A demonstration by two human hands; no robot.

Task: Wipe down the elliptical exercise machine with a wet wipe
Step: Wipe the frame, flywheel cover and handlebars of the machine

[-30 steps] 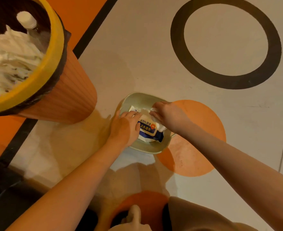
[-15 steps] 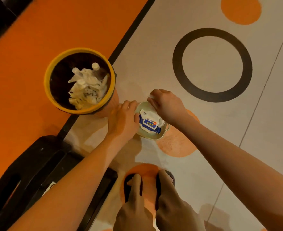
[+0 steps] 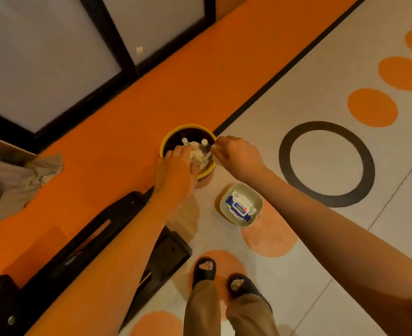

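Observation:
My right hand (image 3: pixel 236 156) pinches a thin white wet wipe (image 3: pixel 215 148) at its corner, in front of the bin. My left hand (image 3: pixel 174 173) is level with it, fingers curled at the wipe's other side; the sheet looks stretched between both hands. The blue and white wipe pack (image 3: pixel 239 206) lies in a pale green dish (image 3: pixel 257 198) on the floor below my right forearm. The elliptical machine's black base (image 3: pixel 96 229) runs along the lower left, partly hidden by my left forearm.
A yellow-rimmed orange bin (image 3: pixel 176 132) with used white wipes and bottles stands behind my hands. A grey cloth (image 3: pixel 13 180) lies at the far left. Dark-framed glass panels (image 3: pixel 125 57) fill the upper left. My sandalled feet (image 3: pixel 205 269) stand on the spotted floor.
I have stood up, so the view is higher and wider. Both hands left the wipe pack in the dish and rose toward the bin, the right carrying a wipe pulled from the pack.

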